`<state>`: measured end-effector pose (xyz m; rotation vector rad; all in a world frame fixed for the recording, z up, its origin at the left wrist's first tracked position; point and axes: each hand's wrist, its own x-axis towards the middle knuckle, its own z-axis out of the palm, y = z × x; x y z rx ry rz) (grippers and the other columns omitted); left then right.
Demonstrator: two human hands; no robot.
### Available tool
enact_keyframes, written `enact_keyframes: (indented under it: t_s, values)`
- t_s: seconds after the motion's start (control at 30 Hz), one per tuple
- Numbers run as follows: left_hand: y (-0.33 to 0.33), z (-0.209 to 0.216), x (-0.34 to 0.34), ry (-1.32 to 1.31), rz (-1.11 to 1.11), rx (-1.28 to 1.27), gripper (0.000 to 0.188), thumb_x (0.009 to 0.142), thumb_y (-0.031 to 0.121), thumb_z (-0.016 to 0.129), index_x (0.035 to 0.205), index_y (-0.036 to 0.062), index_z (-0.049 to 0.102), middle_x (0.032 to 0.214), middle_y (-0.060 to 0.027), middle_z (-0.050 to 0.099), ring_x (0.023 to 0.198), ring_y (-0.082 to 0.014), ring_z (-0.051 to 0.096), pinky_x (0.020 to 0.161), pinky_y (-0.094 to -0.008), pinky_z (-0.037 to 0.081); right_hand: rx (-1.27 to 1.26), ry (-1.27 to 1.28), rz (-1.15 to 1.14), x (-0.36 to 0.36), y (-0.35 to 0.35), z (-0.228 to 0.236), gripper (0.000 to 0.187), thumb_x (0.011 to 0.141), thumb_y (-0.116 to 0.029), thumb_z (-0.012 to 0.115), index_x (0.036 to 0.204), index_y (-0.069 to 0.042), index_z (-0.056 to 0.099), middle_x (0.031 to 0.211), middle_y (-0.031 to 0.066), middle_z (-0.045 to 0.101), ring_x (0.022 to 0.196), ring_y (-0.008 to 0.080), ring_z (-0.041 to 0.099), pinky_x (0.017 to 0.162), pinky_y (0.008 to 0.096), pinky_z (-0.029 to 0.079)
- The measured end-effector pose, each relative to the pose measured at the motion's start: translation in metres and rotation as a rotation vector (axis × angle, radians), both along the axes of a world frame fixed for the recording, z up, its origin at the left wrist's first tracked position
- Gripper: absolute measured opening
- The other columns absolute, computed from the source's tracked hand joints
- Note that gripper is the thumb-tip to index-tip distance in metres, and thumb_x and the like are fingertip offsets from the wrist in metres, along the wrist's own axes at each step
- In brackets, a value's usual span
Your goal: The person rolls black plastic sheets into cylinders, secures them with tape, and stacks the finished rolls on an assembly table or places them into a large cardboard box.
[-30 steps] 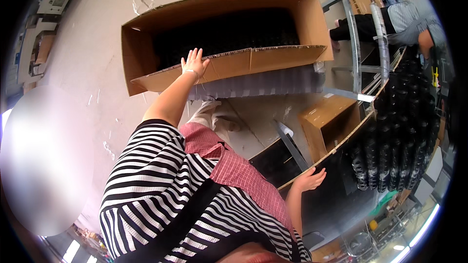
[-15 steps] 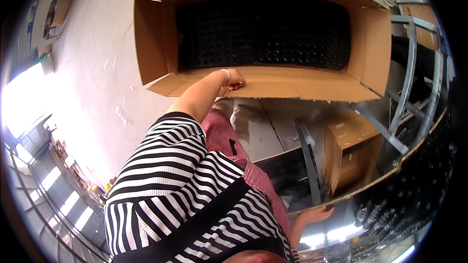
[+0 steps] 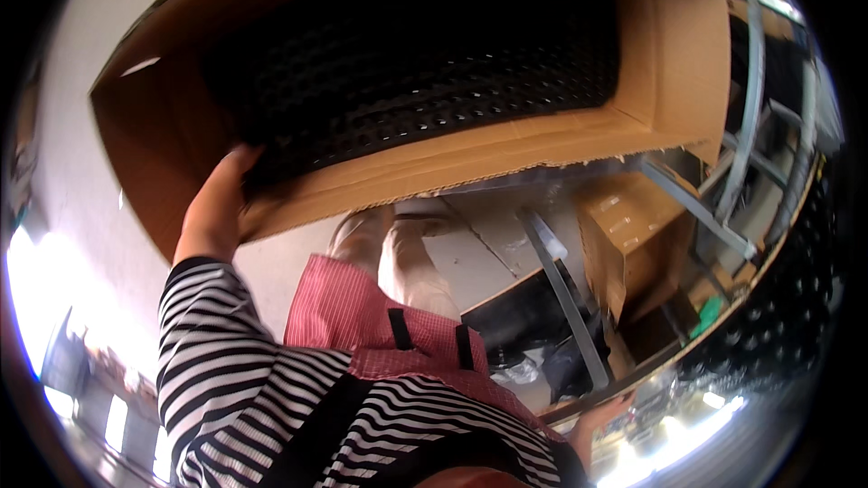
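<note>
A large, deep cardboard box [image 3: 669, 54] stands open in front of me. Inside it lies black dimpled plastic sheeting [image 3: 362, 99], rows of bumps catching the light. My left hand [image 3: 231, 176] reaches over the near side into the near left corner, at the sheeting's edge. Its fingers are dark and blurred there, so their grip is unclear. Low on the right, my right hand [image 3: 604, 412] lies against the edge of another glossy black dimpled sheet [image 3: 759, 325], fingers stretched out and partly smeared.
A smaller brown carton [image 3: 633, 226] stands on the floor to the right. Beside it are a grey metal frame [image 3: 746, 126] and a dark metal bar [image 3: 565, 298] above black plastic. A pale wall or floor surface [image 3: 63, 108] lies to the left.
My left hand has moved left along the near side, from the flap's middle to the inner left corner. The box appears larger and tilted, its left end lower. My right hand stays by the sheet's edge.
</note>
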<state>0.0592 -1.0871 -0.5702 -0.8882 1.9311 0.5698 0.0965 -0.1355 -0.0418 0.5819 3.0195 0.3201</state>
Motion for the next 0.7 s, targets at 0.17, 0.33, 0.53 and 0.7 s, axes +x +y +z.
enact_keyframes:
  t_s: [0.17,0.33,0.53,0.7]
  values:
    - [-0.036,-0.043,0.029,0.340,0.284,-0.105,0.093,0.081,0.048,0.083,0.150,-0.0024,0.047,0.150,-0.0228,0.053,0.141,-0.0337,0.049,0.116,-0.0405,0.040,-0.064,-0.014,-0.094,-0.011,-0.012,-0.003,0.051,0.109,-0.025,0.038,0.152,0.004,0.037,0.156,0.0261,0.038,0.146,0.0425,0.034,0.123,0.0496,0.022]
    - [-0.058,-0.030,0.012,0.059,0.642,-0.049,0.099,0.072,0.054,0.090,0.143,-0.0050,0.054,0.146,-0.0199,0.058,0.135,-0.0301,0.054,0.111,-0.0397,0.043,-0.098,0.051,-0.220,-0.016,-0.021,-0.005,0.059,0.109,-0.035,0.034,0.152,0.006,0.038,0.155,0.0265,0.039,0.146,0.0418,0.034,0.123,0.0477,0.023]
    - [-0.010,0.012,-0.027,0.106,0.684,-0.051,0.093,0.067,0.053,0.093,0.135,-0.0035,0.062,0.134,-0.0176,0.067,0.121,-0.0285,0.064,0.102,-0.0391,0.050,0.031,-0.025,-0.136,-0.028,-0.022,0.003,0.061,0.110,-0.038,0.030,0.151,0.005,0.041,0.151,0.0299,0.045,0.140,0.0461,0.040,0.119,0.0511,0.028]
    - [-0.024,0.056,-0.011,0.142,0.683,-0.053,0.082,0.069,0.047,0.094,0.129,-0.0027,0.067,0.127,-0.0167,0.070,0.115,-0.0287,0.068,0.098,-0.0388,0.053,-0.021,0.037,-0.076,-0.014,-0.004,-0.003,0.067,0.111,-0.046,0.030,0.149,0.008,0.041,0.151,0.0311,0.044,0.139,0.0474,0.044,0.119,0.0496,0.033]
